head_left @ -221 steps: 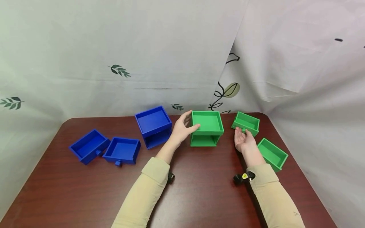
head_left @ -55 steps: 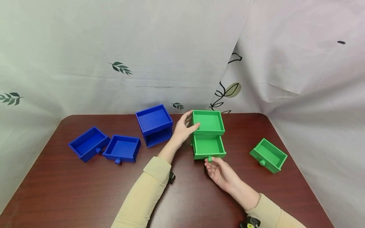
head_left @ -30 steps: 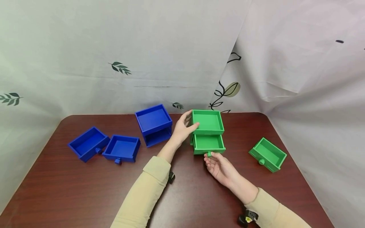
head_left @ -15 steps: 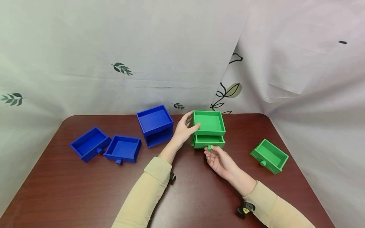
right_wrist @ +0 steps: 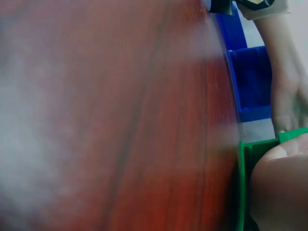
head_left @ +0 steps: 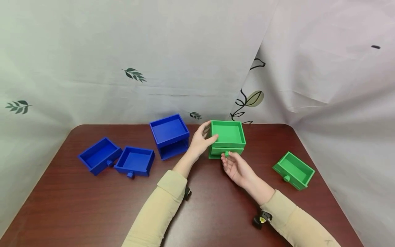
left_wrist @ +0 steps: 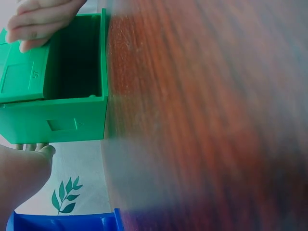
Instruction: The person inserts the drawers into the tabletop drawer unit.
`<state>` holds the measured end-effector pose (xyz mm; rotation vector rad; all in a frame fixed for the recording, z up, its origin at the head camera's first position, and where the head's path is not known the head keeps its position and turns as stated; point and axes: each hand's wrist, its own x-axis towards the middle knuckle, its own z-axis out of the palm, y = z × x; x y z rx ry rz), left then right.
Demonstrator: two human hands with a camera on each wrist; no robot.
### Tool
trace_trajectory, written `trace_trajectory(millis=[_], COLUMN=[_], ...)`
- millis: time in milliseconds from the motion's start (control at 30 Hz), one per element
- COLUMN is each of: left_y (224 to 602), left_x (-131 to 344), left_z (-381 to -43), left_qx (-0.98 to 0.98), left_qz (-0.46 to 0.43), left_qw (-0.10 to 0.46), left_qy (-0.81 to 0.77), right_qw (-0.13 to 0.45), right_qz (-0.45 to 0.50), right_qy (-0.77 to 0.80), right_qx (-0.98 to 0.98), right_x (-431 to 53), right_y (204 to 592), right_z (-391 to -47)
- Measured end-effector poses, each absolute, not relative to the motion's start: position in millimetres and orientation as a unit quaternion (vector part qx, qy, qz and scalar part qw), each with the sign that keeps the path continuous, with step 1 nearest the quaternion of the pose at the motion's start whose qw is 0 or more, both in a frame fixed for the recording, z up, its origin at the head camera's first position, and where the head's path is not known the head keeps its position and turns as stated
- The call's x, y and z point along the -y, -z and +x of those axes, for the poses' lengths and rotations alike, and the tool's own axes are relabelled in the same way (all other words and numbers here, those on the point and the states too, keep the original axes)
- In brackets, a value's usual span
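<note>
In the head view a small green cabinet (head_left: 228, 133) with a tray-like top stands at the back of the table. My left hand (head_left: 198, 141) grips its left side, thumb over the top rim and fingers along the wall. A green drawer (head_left: 218, 150) sits nearly flush in the cabinet's upper slot. My right hand (head_left: 238, 168) pinches the drawer's knob (head_left: 227, 154) between thumb and fingers, palm turned up. The left wrist view shows the lower slot (left_wrist: 79, 62) vacant beneath the drawer. Another green drawer (head_left: 294, 170) lies at the right, its knob facing front-left.
A blue cabinet (head_left: 169, 130) with an open front stands left of my left hand. Two blue drawers, one angled (head_left: 100, 155) and one straighter (head_left: 134, 162), lie farther left. The brown table (head_left: 216, 212) ends at a white patterned cloth (head_left: 185, 61) behind.
My right hand has brought the farther green drawer from the right to the cabinet and slid it backward into the upper slot. My left hand has kept its grip.
</note>
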<state>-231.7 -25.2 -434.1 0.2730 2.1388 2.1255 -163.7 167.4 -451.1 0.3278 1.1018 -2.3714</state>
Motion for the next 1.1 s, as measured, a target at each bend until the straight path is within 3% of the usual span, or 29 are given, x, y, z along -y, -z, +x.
trace_trajectory(millis=[1100], left_y=[437], left_x=[25], left_z=[-234], left_qx=[-0.709], left_qz=[0.094], left_qw=[0.056], left_qy=[-0.697], right_qw=[0.263], right_qz=[0.147], right_qy=[0.886], right_qx=[-0.353], right_x=[-183], right_y=[446], right_z=[-155])
